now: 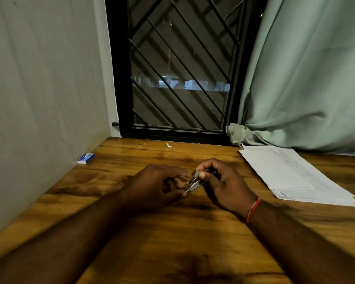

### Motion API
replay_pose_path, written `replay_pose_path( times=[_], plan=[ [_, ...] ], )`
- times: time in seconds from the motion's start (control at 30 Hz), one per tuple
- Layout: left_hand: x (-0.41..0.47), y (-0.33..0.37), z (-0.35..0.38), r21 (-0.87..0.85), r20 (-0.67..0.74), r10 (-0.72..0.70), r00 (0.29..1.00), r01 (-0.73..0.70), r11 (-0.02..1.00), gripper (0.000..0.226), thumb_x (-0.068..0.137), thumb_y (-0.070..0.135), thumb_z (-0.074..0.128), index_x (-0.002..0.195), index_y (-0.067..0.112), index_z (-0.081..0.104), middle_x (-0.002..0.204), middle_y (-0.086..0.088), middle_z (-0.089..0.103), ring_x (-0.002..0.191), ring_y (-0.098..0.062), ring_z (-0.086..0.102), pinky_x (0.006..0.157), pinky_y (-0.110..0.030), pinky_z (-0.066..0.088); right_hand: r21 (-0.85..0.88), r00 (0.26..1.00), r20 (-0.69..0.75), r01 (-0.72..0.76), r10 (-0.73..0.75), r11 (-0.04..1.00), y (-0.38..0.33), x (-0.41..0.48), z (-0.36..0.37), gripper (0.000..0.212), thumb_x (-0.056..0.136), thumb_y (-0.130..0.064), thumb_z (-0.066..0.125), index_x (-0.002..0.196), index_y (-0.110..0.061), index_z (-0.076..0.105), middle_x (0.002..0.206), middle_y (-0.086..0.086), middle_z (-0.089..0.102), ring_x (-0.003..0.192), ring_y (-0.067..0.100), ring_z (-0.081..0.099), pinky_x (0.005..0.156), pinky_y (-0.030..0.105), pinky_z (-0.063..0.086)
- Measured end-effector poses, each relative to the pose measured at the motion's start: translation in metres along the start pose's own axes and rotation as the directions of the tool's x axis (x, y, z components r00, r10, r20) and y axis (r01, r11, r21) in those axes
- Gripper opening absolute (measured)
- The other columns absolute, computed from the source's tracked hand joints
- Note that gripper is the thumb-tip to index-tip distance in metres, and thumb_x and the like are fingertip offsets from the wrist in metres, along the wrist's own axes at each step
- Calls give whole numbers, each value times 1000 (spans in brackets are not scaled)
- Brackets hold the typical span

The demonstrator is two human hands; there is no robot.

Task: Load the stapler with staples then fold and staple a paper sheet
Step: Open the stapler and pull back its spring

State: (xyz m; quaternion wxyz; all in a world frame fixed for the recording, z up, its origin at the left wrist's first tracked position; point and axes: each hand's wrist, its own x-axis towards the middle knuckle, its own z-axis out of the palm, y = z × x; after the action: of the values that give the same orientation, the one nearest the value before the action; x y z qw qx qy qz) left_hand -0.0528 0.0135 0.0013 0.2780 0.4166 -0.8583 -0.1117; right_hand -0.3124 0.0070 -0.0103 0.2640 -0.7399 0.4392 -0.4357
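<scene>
The stapler (pixel 194 181) lies between both hands and looks hinged open, its long axis slanting from the left hand (pixel 152 183) up into the right hand (pixel 223 185). The right hand grips its far end, thumb on top; the left hand pinches the near tip. The staple box (pixel 86 158) lies well beyond the left hand, and the paper sheets (pixel 295 175) lie out past the right.
</scene>
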Motion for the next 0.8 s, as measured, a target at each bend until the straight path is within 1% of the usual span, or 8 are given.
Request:
replay_pose_path(
  times=[0.07,0.13,0.2,0.3,0.4,0.5,0.7,0.8],
  plan=[
    [0,2,4,18,-2,84,996,-84,996,58,94,40,81,146,53,58,106,24,69,91,-1,66,72,-19,58,-3,1000,10,16,-16,1000,-1,0,2,10,108,-16,67,109,-23,74,101,-6,78,95,6,72,81,17,56],
    [1,1,6,21,-9,134,991,-133,991,58,97,39,79,149,50,58,103,21,68,88,-5,66,73,-26,60,18,1000,12,15,-15,1000,1,0,3,10,108,-15,67,109,-22,74,101,-3,77,95,11,72,84,23,60],
    [1,1,7,37,-26,159,987,-158,987,54,98,39,77,148,49,60,100,20,68,87,-5,65,72,-32,60,33,1000,20,9,-9,999,2,0,3,10,108,-14,67,108,-20,74,99,0,77,93,16,73,82,25,60],
    [2,2,8,48,-35,162,986,-161,986,50,99,39,76,146,48,62,99,19,68,86,-4,64,72,-32,59,51,1000,23,1,-2,999,5,1,3,10,109,-11,66,108,-17,74,97,2,78,91,20,75,80,25,60],
    [2,2,9,55,-46,177,983,-174,983,45,98,37,79,141,45,67,98,20,68,85,-2,64,71,-27,58,49,1000,28,-12,11,999,8,2,3,9,109,-11,66,108,-16,74,95,1,78,83,7,74,76,19,57],
    [1,1,10,27,-46,185,982,-184,982,40,96,36,81,135,42,71,98,21,68,84,-3,66,70,-23,58,73,999,30,-39,37,997,8,2,4,9,109,-8,64,109,-9,73,88,1,73,60,-4,65,56,9,47],
    [2,-1,11,5,-76,172,982,-172,985,36,92,38,84,127,39,74,104,20,69,87,-3,68,72,-24,60,68,999,29,-45,43,997,8,2,3,9,109,-12,65,108,-15,73,88,-4,74,65,-5,65,60,10,47],
    [1,-1,12,-14,-116,168,979,-171,985,25,91,37,86,113,35,75,102,19,70,86,-3,69,71,-28,61,61,999,27,-46,45,997,8,1,3,9,109,-12,65,108,-15,73,91,-1,75,66,-5,65,62,10,48]
  ],
)
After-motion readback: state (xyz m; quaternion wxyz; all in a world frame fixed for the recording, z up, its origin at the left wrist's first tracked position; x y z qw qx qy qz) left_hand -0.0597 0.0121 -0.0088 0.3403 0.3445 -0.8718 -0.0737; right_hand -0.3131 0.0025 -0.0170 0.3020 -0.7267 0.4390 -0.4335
